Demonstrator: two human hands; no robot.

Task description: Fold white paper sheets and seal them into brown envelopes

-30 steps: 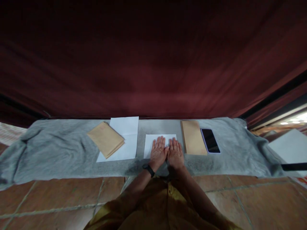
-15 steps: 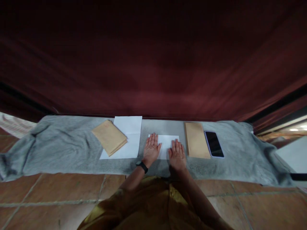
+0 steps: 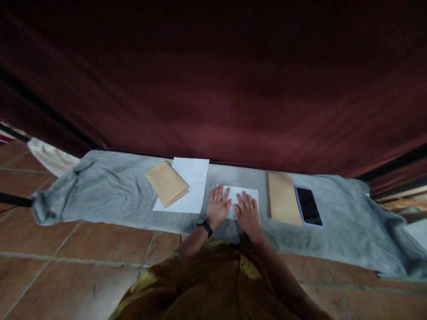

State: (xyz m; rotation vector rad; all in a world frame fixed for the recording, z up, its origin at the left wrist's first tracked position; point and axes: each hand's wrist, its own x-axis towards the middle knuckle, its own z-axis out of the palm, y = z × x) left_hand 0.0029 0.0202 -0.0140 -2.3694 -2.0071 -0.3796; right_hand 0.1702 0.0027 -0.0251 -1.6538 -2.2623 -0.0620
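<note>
A white sheet of paper, apparently folded, lies flat on the grey cloth in front of me. My left hand rests palm down on its left part, fingers stretched out; a dark band circles the wrist. On the right part of the paper lies my right hand, also flat with its fingers apart. To the left, several brown envelopes sit at an angle on top of larger white sheets with a crease across them. A stack of brown envelopes is to the right of my right hand.
A phone in a lilac case, its screen dark, lies right of the envelope stack. Grey cloth covers the long narrow surface. A dark red fabric wall rises behind it, and brown floor tiles are below.
The view has shifted and tilted slightly. My right hand has moved inward on the paper, closer to my left hand. The envelopes, larger sheets and phone keep their places on the cloth.
</note>
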